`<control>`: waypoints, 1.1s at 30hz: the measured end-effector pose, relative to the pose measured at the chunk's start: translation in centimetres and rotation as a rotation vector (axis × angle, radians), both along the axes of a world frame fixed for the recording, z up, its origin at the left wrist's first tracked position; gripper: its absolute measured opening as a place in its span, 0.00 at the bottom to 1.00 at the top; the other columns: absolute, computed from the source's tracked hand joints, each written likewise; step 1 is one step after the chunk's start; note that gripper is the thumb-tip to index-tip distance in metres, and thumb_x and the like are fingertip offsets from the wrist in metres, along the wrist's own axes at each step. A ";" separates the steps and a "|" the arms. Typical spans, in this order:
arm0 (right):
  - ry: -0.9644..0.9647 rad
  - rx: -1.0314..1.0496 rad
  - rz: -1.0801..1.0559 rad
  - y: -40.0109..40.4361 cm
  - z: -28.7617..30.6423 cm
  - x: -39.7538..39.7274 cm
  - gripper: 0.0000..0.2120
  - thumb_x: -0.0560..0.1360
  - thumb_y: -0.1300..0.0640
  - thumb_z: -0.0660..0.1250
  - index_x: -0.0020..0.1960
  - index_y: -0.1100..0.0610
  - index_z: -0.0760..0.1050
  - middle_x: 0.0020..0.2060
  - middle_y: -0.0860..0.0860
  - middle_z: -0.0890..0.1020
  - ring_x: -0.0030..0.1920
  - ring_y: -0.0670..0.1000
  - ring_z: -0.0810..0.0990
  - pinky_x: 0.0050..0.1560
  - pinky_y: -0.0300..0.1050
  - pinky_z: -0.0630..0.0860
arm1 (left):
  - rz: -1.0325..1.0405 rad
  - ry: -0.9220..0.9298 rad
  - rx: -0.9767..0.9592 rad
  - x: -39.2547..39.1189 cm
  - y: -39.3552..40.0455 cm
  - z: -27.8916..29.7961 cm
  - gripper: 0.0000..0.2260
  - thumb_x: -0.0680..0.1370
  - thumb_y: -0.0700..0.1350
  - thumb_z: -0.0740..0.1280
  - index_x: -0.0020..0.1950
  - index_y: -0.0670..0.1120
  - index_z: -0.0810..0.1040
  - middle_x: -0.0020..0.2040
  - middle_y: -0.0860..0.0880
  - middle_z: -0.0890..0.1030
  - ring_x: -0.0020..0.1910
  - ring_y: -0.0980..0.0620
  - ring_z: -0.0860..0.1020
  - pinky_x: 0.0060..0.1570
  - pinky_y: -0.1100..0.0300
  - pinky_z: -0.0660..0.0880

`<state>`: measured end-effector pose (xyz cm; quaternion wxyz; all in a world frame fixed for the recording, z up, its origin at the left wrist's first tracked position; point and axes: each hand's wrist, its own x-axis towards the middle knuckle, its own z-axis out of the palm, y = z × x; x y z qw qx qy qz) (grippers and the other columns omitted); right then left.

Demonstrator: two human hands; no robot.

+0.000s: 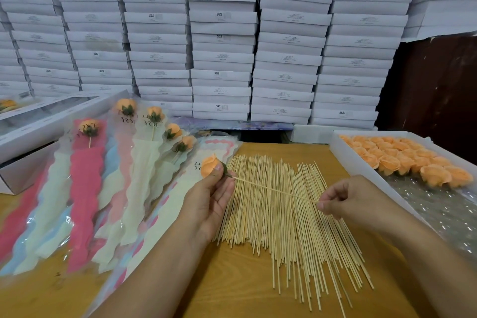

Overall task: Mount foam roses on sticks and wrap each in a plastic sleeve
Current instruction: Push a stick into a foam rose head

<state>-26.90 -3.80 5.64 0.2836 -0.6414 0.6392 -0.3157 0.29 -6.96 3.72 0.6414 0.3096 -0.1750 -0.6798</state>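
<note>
Bamboo stick [273, 189] slants from your pinching right hand [346, 201] up-left into the foam rose [209, 166] (orange) your left hand [210, 200] grips.

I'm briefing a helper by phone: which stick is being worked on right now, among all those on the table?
Start at the wooden table and find the pile of sticks spread across its middle. One stick is raised above it, lying crosswise. Unlike the others, the right hand pinches one end, and the other enters an orange rose held by the left hand.
</note>
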 end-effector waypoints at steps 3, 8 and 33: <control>0.029 -0.008 0.029 0.0 -0.1 0.2 0.07 0.74 0.56 0.75 0.37 0.54 0.84 0.31 0.46 0.85 0.29 0.39 0.80 0.30 0.29 0.72 | 0.002 -0.002 0.006 0.0 -0.1 -0.1 0.03 0.77 0.37 0.70 0.46 0.37 0.81 0.40 0.39 0.85 0.34 0.51 0.85 0.39 0.60 0.83; 0.098 0.004 0.088 0.1 -0.1 0.3 0.10 0.77 0.56 0.71 0.38 0.56 0.83 0.33 0.47 0.85 0.30 0.40 0.79 0.36 0.35 0.73 | 0.004 -0.009 0.009 0.0 -0.2 -0.4 0.03 0.77 0.37 0.70 0.48 0.37 0.80 0.41 0.38 0.85 0.35 0.50 0.85 0.42 0.58 0.83; 0.103 -0.107 0.033 0.4 0.0 1.2 0.06 0.73 0.54 0.76 0.39 0.52 0.82 0.29 0.46 0.84 0.30 0.42 0.81 0.37 0.40 0.73 | 0.026 -0.004 0.031 0.1 -0.2 -0.6 0.03 0.76 0.37 0.71 0.47 0.37 0.81 0.40 0.39 0.85 0.34 0.50 0.85 0.34 0.61 0.83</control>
